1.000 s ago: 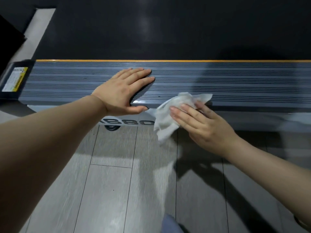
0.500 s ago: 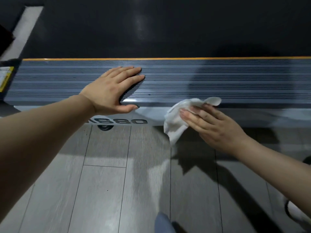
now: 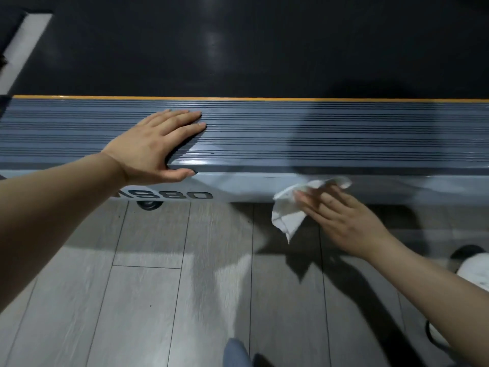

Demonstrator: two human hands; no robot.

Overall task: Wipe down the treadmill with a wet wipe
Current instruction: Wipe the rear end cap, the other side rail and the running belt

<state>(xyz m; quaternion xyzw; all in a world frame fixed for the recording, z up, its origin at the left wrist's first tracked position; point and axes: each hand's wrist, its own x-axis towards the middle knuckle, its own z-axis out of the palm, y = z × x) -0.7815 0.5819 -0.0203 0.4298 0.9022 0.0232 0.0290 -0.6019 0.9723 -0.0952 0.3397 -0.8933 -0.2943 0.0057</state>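
While the left hand (image 3: 156,149) lies flat and spread on the treadmill's ribbed rail (image 3: 317,133), bracing, the right hand (image 3: 341,215) presses the wipe (image 3: 291,207) with straight fingers against the pale side panel (image 3: 238,186) below. The side-wiping step looks underway; the next stroke likely calls for steady pressure sliding rightward along the panel

Upside-down dark lettering, readable as roughly "OBSV", is printed on the treadmill (image 3: 264,144) pale side panel, partly hidden.

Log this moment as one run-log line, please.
wiping | left hand flat on ribbed rail | right hand presses wet wipe on side panel
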